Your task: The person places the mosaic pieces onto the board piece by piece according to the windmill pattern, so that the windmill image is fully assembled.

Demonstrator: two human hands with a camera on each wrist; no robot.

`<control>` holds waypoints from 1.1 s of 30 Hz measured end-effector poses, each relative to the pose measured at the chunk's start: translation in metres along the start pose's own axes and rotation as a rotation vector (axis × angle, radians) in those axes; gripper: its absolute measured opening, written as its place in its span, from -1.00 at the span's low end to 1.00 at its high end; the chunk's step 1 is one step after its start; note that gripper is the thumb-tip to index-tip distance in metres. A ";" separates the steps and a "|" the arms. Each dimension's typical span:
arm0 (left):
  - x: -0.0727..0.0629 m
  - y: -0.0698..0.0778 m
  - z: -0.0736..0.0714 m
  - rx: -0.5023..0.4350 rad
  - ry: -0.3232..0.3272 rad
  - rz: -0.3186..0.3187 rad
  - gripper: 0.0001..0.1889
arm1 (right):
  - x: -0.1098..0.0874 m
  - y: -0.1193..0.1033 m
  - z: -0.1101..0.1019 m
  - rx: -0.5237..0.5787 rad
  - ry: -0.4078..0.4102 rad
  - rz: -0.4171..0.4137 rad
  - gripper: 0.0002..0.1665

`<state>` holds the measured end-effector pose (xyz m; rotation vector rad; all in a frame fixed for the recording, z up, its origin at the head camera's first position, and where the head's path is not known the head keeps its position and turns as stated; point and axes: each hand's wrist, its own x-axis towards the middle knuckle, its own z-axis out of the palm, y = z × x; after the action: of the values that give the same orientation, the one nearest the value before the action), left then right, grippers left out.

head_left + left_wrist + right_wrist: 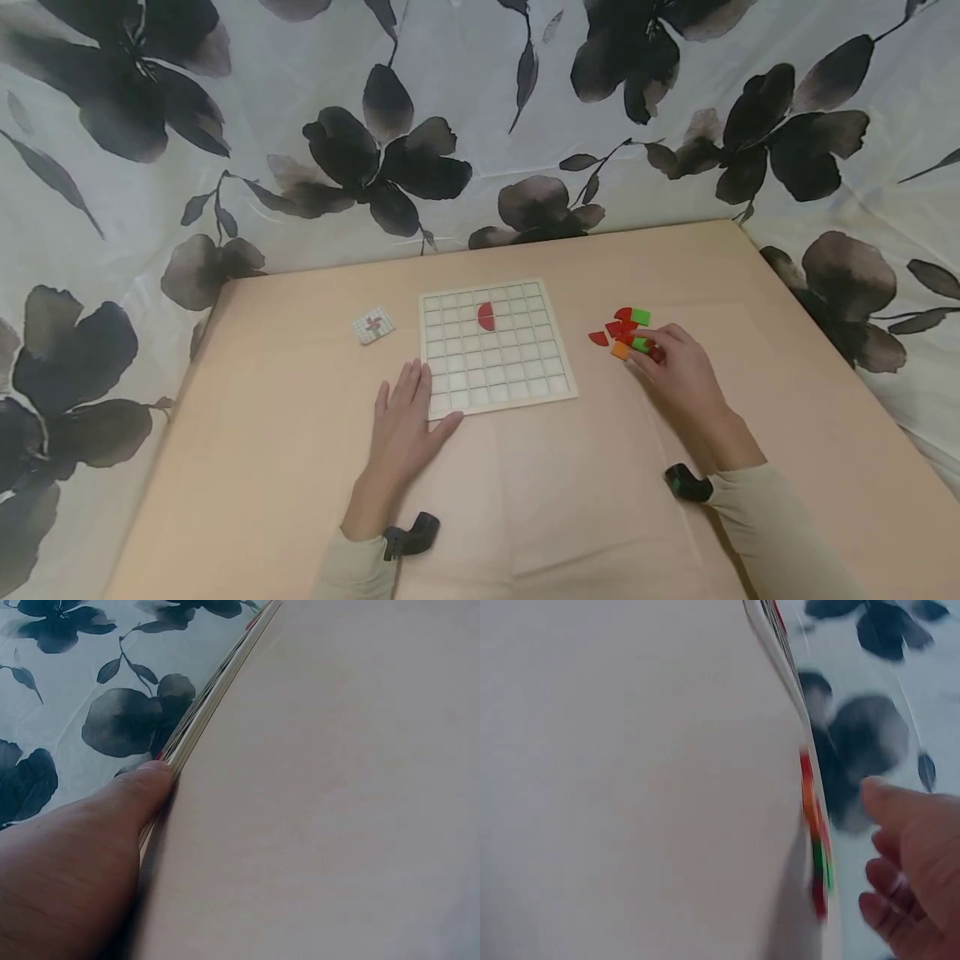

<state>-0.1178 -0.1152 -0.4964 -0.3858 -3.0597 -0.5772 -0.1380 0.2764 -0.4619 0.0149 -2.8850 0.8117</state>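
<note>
A white square grid board (517, 358) lies on the table, with two red quarter-round tiles (486, 322) in its upper part. My left hand (401, 425) rests at the board's lower left corner, fingers straight along the left side and thumb (154, 776) against the near edge. Right of the board lies a loose pile of small tiles: red quarter-rounds (598, 338), green squares (641, 317) and an orange square (620, 351). Over the near side of this pile is my right hand (682, 371), fingers loosely bent. In the right wrist view no tile shows between its thumb and fingers.
A small card (372, 326) with a red pattern on a grid lies left of the board. The table (525, 492) has a light peach cover. Behind it hangs a white cloth (480, 108) with dark flowers. Each wrist wears a black device (412, 535).
</note>
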 end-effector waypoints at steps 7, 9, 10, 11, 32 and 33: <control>0.000 -0.002 -0.003 -0.001 0.007 -0.005 -0.07 | -0.016 0.027 -0.012 -0.053 -0.094 0.139 -0.36; 0.000 -0.003 -0.002 0.001 0.014 -0.007 -0.07 | -0.015 0.027 -0.010 -0.072 -0.099 0.141 -0.36; 0.000 -0.004 -0.002 0.000 0.017 -0.008 -0.06 | -0.014 0.027 -0.009 -0.082 -0.093 0.139 -0.38; 0.000 -0.004 -0.001 0.000 0.019 -0.005 -0.06 | -0.014 0.026 -0.007 -0.096 -0.081 0.136 -0.40; 0.002 -0.002 0.001 -0.010 -0.004 -0.012 -0.07 | 0.018 0.002 -0.002 0.081 -0.008 0.046 -0.56; 0.002 -0.001 0.001 -0.011 -0.004 -0.012 -0.07 | 0.023 -0.004 0.001 0.101 -0.013 0.026 -0.56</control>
<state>-0.1202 -0.1156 -0.4975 -0.3690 -3.0663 -0.5954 -0.1606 0.2728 -0.4574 -0.0067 -2.8590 0.9654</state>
